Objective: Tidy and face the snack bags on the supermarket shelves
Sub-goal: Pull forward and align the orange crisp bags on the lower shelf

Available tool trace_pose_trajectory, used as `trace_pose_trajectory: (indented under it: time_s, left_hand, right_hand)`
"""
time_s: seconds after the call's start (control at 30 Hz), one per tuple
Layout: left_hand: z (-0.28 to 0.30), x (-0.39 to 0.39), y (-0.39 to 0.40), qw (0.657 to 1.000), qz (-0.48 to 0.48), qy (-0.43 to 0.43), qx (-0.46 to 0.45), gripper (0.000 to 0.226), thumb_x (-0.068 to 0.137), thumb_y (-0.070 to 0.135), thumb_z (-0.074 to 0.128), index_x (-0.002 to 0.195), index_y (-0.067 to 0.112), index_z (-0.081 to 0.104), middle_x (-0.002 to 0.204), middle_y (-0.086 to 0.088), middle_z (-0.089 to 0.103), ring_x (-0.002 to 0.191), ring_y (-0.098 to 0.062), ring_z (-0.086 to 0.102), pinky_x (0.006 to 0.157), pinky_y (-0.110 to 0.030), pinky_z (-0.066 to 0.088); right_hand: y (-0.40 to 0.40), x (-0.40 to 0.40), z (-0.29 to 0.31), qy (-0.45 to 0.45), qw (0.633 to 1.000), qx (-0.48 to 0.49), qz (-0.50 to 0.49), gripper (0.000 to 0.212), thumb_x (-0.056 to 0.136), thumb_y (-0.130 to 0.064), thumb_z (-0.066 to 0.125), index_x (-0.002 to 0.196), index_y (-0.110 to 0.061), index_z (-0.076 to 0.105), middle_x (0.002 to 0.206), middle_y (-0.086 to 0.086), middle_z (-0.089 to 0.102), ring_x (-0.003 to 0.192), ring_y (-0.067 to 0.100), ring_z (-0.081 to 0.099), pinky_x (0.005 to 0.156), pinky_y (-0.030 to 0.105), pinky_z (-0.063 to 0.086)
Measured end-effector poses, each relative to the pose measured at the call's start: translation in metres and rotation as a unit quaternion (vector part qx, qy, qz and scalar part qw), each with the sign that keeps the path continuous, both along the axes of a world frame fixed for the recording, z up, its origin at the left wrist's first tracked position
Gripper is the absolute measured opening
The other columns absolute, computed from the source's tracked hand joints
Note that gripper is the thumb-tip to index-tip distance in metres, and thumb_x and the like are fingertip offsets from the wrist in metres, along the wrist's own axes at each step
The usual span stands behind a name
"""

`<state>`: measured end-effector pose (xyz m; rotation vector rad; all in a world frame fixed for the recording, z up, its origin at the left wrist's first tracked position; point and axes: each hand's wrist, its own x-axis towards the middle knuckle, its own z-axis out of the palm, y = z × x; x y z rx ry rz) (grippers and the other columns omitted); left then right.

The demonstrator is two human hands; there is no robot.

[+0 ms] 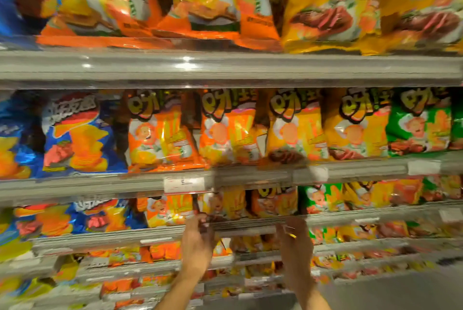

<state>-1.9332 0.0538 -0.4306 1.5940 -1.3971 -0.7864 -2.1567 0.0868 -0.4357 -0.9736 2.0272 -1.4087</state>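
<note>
Grey metal shelves [225, 69] run across the whole view in tiers, packed with upright snack bags: orange bags [165, 132] in the middle, blue bags [77, 134] to the left, green bags [418, 124] to the right. Both hands reach up toward the third tier down, where an orange bag [273, 202] stands just above and between them, its long axis upright (the picture is smeared by motion, so fine detail is lost). The left hand [198, 242] is raised with fingertips at the shelf lip, seemingly touching a bag's lower edge; whether it pinches anything I cannot tell. The right hand [294, 242] sits just beside it, slightly lower, fingers loosely curled near the rail; its grasp is equally unclear. Both forearms rise steeply from below.
</note>
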Motion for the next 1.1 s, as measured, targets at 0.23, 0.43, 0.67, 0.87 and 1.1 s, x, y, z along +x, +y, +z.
trace_pose_trajectory:
  time_s: [0.23, 0.43, 0.67, 0.87, 1.1]
  left_hand:
    - [0.010, -0.037, -0.005, 0.995, 0.082, -0.043, 0.025, 0.050, 0.091, 0.023, 0.071, 0.132, 0.001, 0.052, 0.123, -0.017, 0.057, 0.118, -0.034, 0.053, 0.104, -0.049, 0.043]
    - [0.019, -0.032, -0.033, 0.995, 0.042, -0.012, 0.087, 0.088, 0.082, 0.035, 0.080, 0.148, 0.000, 0.034, 0.145, -0.016, 0.047, 0.134, -0.033, 0.045, 0.110, -0.041, 0.038]
    - [0.015, -0.020, -0.060, 0.992, -0.032, 0.030, 0.122, 0.104, 0.073, 0.036, 0.086, 0.152, 0.008, 0.025, 0.141, -0.008, 0.049, 0.132, -0.033, 0.047, 0.103, -0.041, 0.043]
    - [0.013, -0.012, -0.086, 0.980, -0.077, 0.086, 0.159, 0.100, 0.058, 0.030, 0.093, 0.141, 0.010, 0.043, 0.131, -0.012, 0.060, 0.121, -0.035, 0.058, 0.083, -0.036, 0.060]
    - [0.014, -0.006, -0.095, 0.968, -0.084, 0.106, 0.213, 0.087, 0.065, 0.038, 0.090, 0.136, 0.019, 0.044, 0.139, -0.002, 0.050, 0.116, -0.017, 0.053, 0.096, -0.025, 0.044]
  right_hand:
    - [-0.018, -0.053, 0.010, 0.045, 0.997, 0.023, 0.057, 0.067, 0.084, -0.030, 0.083, 0.139, -0.004, 0.054, 0.133, 0.012, 0.060, 0.125, 0.031, 0.056, 0.104, 0.048, 0.048]
    - [-0.052, -0.064, 0.023, 0.030, 0.983, 0.017, 0.181, 0.081, 0.076, -0.044, 0.087, 0.141, -0.014, 0.051, 0.128, -0.002, 0.061, 0.118, 0.016, 0.057, 0.101, 0.037, 0.051]
    - [-0.080, -0.069, 0.014, 0.007, 0.970, 0.068, 0.232, 0.102, 0.064, -0.057, 0.088, 0.147, -0.022, 0.039, 0.121, -0.012, 0.058, 0.115, 0.012, 0.057, 0.096, 0.024, 0.042]
    - [-0.091, -0.070, 0.009, 0.009, 0.969, 0.056, 0.241, 0.105, 0.055, -0.069, 0.085, 0.143, -0.035, 0.039, 0.115, -0.031, 0.055, 0.112, 0.005, 0.056, 0.090, 0.012, 0.041]
    - [-0.095, -0.065, 0.014, -0.020, 0.969, 0.093, 0.230, 0.142, 0.037, -0.086, 0.080, 0.155, -0.023, 0.034, 0.148, -0.001, 0.051, 0.139, 0.025, 0.048, 0.116, 0.037, 0.039]
